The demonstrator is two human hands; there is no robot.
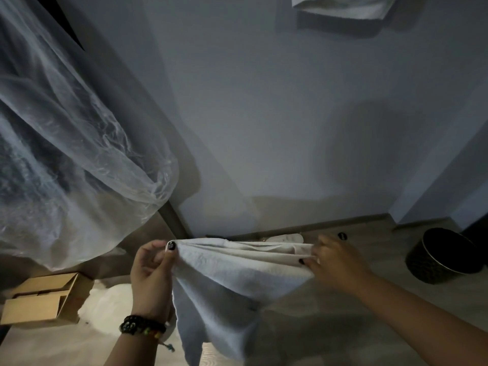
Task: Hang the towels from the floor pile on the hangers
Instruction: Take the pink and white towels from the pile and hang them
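Black-polished nails; beaded bracelet (142, 327) on left wrist.

You're working in dim, bluish light. Soft shadows lie on the wall (290, 114), a darker one under the hung towel (343, 6) at top. Wide-angle bending curves the edges, and the plastic cover (66, 143) at left looks smeared.

A white towel (232, 281) is held, with black-painted nails seen on the left hand (151, 276) and the right hand (335, 262). A black beaded bracelet (142, 327) with some coloured beads is worn. A black basket (443, 256) with a woven pattern, a brown cardboard box (42, 302) and a grey-blue wall (264, 114) are shown.
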